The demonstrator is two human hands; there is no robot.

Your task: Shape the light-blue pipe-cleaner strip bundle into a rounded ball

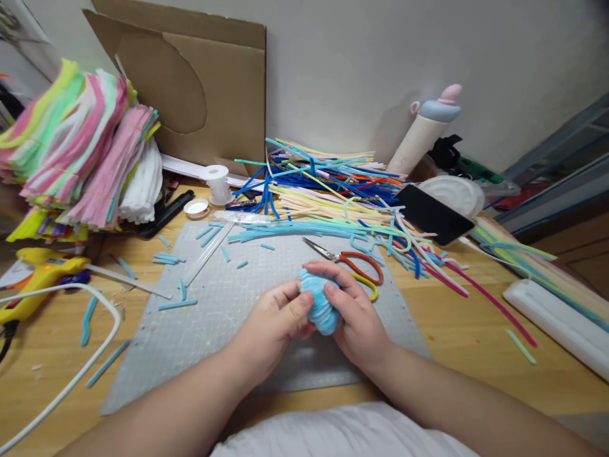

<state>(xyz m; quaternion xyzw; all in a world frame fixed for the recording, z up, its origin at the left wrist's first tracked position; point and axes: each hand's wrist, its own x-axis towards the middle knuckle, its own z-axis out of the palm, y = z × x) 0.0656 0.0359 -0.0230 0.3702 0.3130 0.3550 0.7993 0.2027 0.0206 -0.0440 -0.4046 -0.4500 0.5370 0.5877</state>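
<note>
Between my two hands, over the grey cutting mat point(228, 355), is a rounded light blue bundle of pipe cleaner point(321, 308) with ridged coils. My left hand point(280, 314) grips its left side, thumb pressed on the front. On the other side, my right hand point(354, 311) wraps around it with the thumb on top and fingers behind. The fingers partly cover the bundle. Just beyond my right hand lie scissors point(349, 257) with red and yellow handles, on the mat. Short cut blue pipe cleaner pieces point(177, 304) are scattered over the mat's left side.
A yellow glue gun point(42, 279) and a white cable point(111, 311) lie at left, below bundled pipe cleaners point(71, 152). Loose pipe cleaners point(323, 184) pile up at the back near cardboard point(233, 82). A phone point(435, 212), tumbler point(423, 130) and white power strip point(556, 324) are at right.
</note>
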